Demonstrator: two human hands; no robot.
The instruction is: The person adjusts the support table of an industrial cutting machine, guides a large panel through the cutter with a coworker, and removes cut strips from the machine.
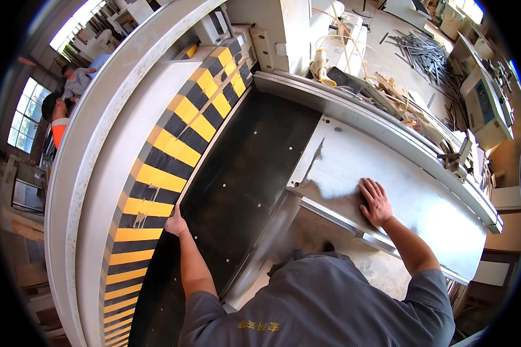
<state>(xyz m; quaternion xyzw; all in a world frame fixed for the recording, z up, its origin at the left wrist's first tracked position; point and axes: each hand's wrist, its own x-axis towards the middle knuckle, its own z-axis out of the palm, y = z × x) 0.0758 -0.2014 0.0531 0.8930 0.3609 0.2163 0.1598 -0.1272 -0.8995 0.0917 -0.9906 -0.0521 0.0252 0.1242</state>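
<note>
My left hand (176,223) is at the pale edge strip (195,172) under a yellow-and-black striped machine beam (171,147), its fingers partly hidden and curled at that edge; what they grip is unclear. Below the beam lies a dark bed (249,162) dotted with small light spots. My right hand (377,205) rests palm down, fingers spread, on a shiny metal plate (411,202) to the right of the dark bed.
A metal rail (353,115) runs along the far side, with cluttered offcuts (399,98), hoses and dark strips (422,55) on the floor beyond. A control cabinet (481,98) stands at right. Two people (74,81) (58,118) are beyond the machine's curved-looking frame (92,127) at left.
</note>
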